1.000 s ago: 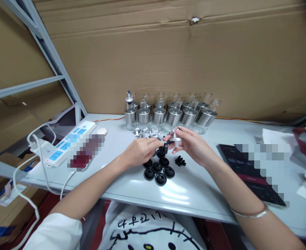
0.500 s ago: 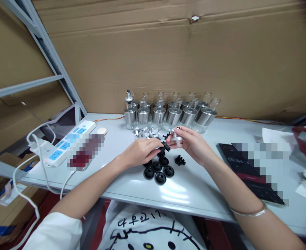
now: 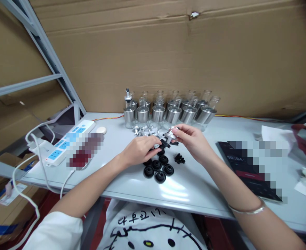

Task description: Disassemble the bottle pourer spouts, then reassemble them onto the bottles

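Note:
My left hand [image 3: 142, 150] pinches a black rubber stopper [image 3: 164, 143] in its fingertips. Tilted above the stopper is a silver pour spout [image 3: 170, 135], held by the fingers of my right hand [image 3: 191, 139]; the two parts meet or nearly touch, and I cannot tell how deep one sits in the other. Several black rubber stoppers [image 3: 160, 176] lie on the table just below my hands. Small black caps [image 3: 179, 158] form a little pile to their right. More silver spouts [image 3: 147, 131] lie behind my left hand.
Two rows of glass bottles with metal sleeves [image 3: 158, 114] stand along the cardboard wall; the front left one carries a spout [image 3: 128, 94]. A power strip [image 3: 69, 142] and a partly blurred phone [image 3: 86, 152] lie left, a dark tablet-like device [image 3: 243, 170] right, near white paper [image 3: 278, 139].
My right hand has moved left and tilted the spout, bringing its lower end to the stopper in my left hand. The left hand has barely moved.

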Available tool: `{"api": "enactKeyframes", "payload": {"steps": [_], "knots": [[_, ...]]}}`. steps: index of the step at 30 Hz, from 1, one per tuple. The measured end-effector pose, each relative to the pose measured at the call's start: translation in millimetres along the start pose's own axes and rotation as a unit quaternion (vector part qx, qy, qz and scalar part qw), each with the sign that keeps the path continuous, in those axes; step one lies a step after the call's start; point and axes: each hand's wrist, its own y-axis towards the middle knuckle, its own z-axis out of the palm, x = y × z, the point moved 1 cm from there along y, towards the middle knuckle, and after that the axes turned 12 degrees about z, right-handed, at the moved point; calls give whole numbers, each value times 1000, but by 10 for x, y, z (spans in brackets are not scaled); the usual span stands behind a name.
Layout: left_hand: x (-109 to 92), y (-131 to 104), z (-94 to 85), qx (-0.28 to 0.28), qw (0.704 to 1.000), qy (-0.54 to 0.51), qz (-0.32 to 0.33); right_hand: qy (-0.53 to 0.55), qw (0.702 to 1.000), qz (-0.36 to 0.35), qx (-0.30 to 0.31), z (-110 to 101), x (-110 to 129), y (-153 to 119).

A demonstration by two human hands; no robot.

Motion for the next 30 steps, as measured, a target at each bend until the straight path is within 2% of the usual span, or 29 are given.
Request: {"api": "enactKeyframes", "payload": {"steps": [19, 26, 30], "knots": [[-5, 3, 6, -21, 999, -16, -28, -52, 999, 1, -3, 29, -35, 7], [9, 4, -3, -29, 999, 2, -28, -61, 998, -23, -7, 44, -38, 7], [19, -8, 15, -33, 999, 6, -35, -61, 998, -11, -5, 42, -46, 18]]}}
